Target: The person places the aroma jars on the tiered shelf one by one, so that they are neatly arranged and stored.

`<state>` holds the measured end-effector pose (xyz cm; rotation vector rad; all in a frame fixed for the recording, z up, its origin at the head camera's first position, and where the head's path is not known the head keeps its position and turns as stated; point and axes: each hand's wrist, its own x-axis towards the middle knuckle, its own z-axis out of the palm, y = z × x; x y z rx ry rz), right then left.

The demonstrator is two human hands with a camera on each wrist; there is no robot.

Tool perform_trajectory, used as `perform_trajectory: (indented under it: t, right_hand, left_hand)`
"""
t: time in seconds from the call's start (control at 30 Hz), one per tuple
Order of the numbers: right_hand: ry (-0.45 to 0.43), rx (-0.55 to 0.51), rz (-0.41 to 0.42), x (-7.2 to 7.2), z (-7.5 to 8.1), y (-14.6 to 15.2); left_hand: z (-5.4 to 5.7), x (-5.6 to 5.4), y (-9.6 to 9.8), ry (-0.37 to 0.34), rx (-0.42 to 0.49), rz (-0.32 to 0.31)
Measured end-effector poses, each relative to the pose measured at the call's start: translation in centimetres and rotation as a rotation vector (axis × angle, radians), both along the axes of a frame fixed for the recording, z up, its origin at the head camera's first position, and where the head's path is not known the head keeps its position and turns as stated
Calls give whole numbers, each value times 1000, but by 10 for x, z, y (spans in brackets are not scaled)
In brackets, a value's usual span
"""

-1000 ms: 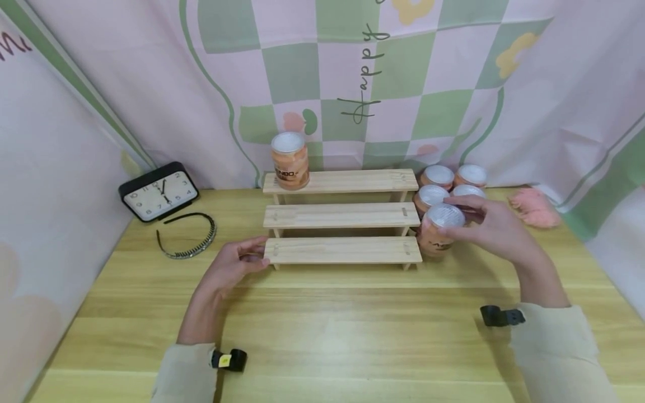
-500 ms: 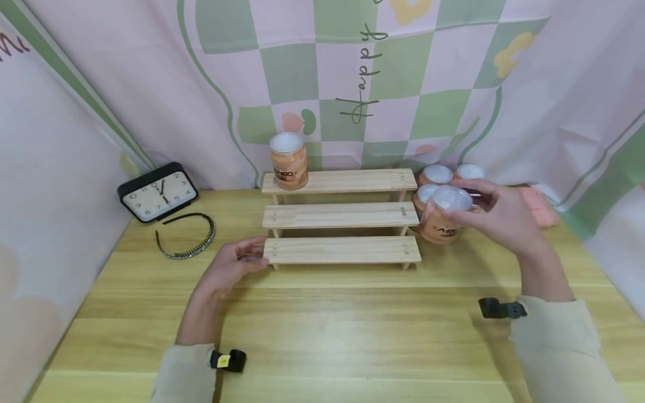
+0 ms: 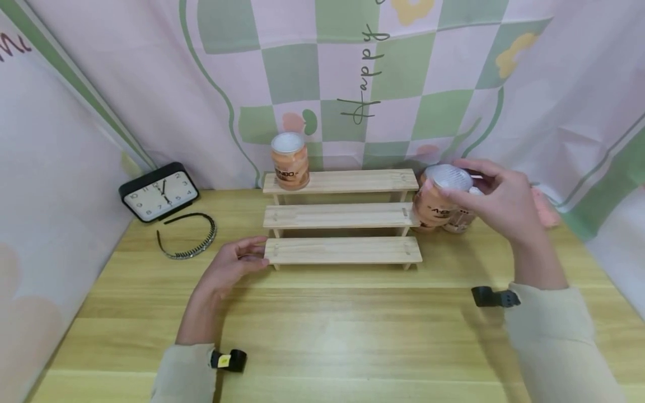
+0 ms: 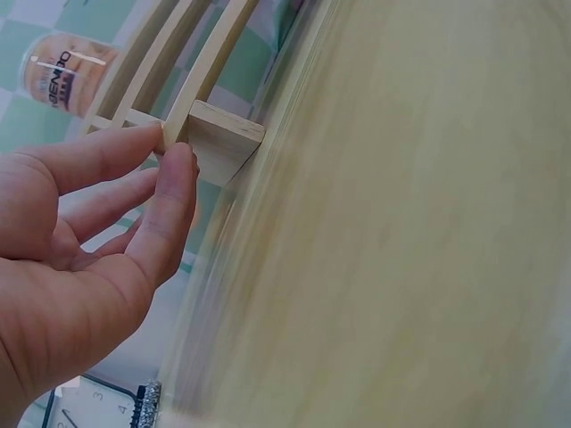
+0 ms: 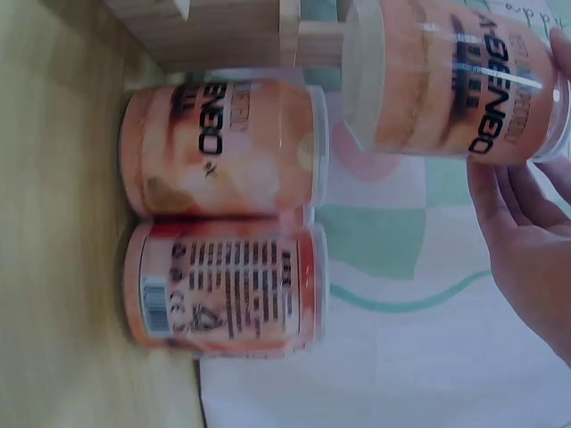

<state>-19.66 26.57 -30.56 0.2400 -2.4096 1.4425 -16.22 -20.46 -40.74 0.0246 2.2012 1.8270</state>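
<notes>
My right hand grips an orange-pink canister with a clear lid, near its top. In the right wrist view this held canister is off the table, higher than two like canisters that stand on it. Others of the group are hidden behind it in the head view. My left hand is at the left end of the three-step wooden rack. The left wrist view shows its thumb and a finger pinching the board's end. One canister stands at the left of the top step.
A black-framed clock and a dark toothed headband lie to the rack's left. A pink cloth-like thing is partly behind my right hand. A patterned curtain hangs behind the table.
My right hand has lifted the canister up and back from beside the rack's lower steps toward the top step's right end. The left hand has stayed at the rack.
</notes>
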Motion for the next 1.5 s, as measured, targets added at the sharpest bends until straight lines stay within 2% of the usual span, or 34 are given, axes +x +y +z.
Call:
perform_trajectory:
  t: [0.13,0.23,0.5,0.8,1.5]
  right_hand:
    - [15,-43,-23,-4,4,-9]
    - [22,-60,-10,-8,8,-14]
    - [31,-71,4,-12,19,-28]
    - [58,-102,7,-19,29,-45]
    - [4,-89,4,-44,24,-69]
  left_hand:
    - [0,0,1,-7,-10,8]
    - [-1,0,2,-8,-14,12]
    - [-3,0,0,-8,35,11]
    - [-2,0,2,-18,13,26]
    - [-2,-1,2,-7,11,5]
